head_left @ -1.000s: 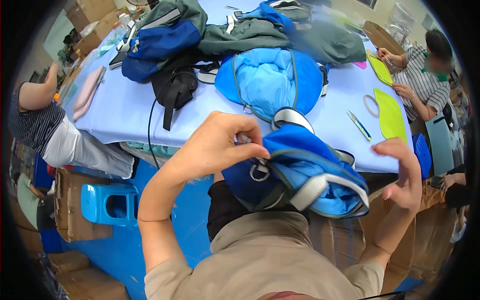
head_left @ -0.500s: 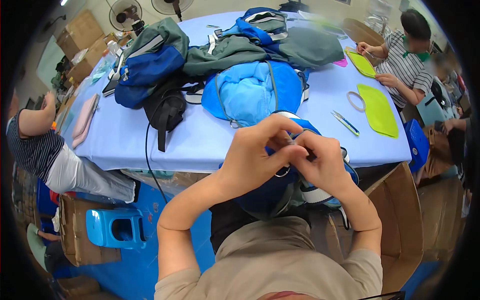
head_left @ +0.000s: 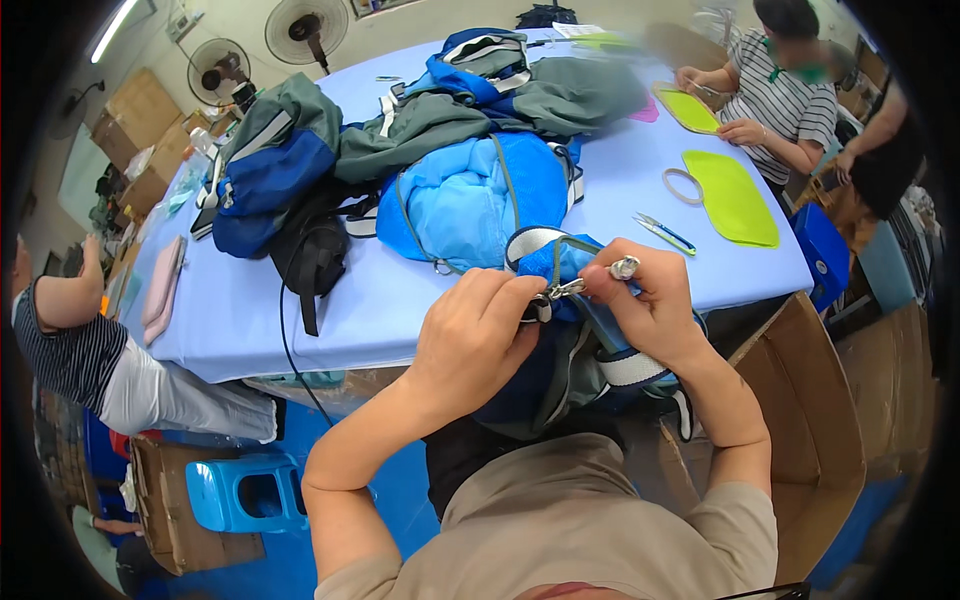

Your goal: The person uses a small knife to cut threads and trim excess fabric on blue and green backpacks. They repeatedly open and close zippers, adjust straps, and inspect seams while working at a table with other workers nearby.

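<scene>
At the table's near edge, my left hand [head_left: 475,335] is closed, its fingertips pinching a dark strap end or fitting [head_left: 538,308] on a blue and grey-green bag [head_left: 575,365]. My right hand [head_left: 650,310] is closed round a shiny silver metal piece [head_left: 625,268]; a rounded end stands out above the fingers. Its narrow part reaches toward the left fingertips, and I cannot tell its exact kind. White webbing and a grey-green strap loop around the bag, which hangs over the edge against me. A light-blue bag [head_left: 465,205] lies just beyond my hands.
More bags [head_left: 280,165] are piled at the back left of the blue-covered table [head_left: 370,350]. Thread snips [head_left: 665,233], a ring [head_left: 683,186] and a lime-green panel [head_left: 735,200] lie right. A co-worker [head_left: 790,90] holds another panel. Cardboard boxes [head_left: 800,430] and a blue stool [head_left: 250,492] stand below.
My hands have moved slightly apart from being pressed together. The silver piece now shows in my right hand, and my left pinches the dark fitting. The whole view has shifted a little.
</scene>
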A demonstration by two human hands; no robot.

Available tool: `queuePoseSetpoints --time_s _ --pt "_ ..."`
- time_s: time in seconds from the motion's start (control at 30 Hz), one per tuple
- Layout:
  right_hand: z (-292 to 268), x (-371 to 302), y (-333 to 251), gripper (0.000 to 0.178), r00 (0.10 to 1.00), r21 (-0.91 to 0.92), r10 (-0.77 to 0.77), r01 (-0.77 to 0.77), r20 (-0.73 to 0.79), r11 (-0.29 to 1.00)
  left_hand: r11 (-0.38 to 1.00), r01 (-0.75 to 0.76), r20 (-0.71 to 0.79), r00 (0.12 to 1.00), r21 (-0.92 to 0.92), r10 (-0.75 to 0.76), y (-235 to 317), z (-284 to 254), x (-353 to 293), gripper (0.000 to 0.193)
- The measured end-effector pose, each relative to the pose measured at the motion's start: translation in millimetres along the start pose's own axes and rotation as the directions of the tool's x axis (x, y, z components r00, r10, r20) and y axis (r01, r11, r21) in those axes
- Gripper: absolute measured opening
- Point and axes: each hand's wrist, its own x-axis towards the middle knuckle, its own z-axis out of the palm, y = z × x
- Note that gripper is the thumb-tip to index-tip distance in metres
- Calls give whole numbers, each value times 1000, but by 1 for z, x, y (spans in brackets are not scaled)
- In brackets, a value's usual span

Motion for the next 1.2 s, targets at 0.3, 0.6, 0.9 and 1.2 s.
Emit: queuePoseSetpoints --time_s 0.3,0.6,0.9,1.2 --pt "-60 -22 69 16 814 457 453 -268 -364 848 918 385 -70 917 -98 -392 -45 -35 -14 16" --pt "-75 -27 132 24 731 506 562 -341 -388 792 728 596 -27 767 -339 -641 -123 -31 -34 13" --pt "-71 -25 113 24 768 532 528 -295 -361 793 796 544 167 839 -265 -518 -97 -42 -49 34" --pt "-48 -35 30 20 904 438 376 -260 -202 860 897 376 531 822 -233 -206 -19 -38 -30 66"
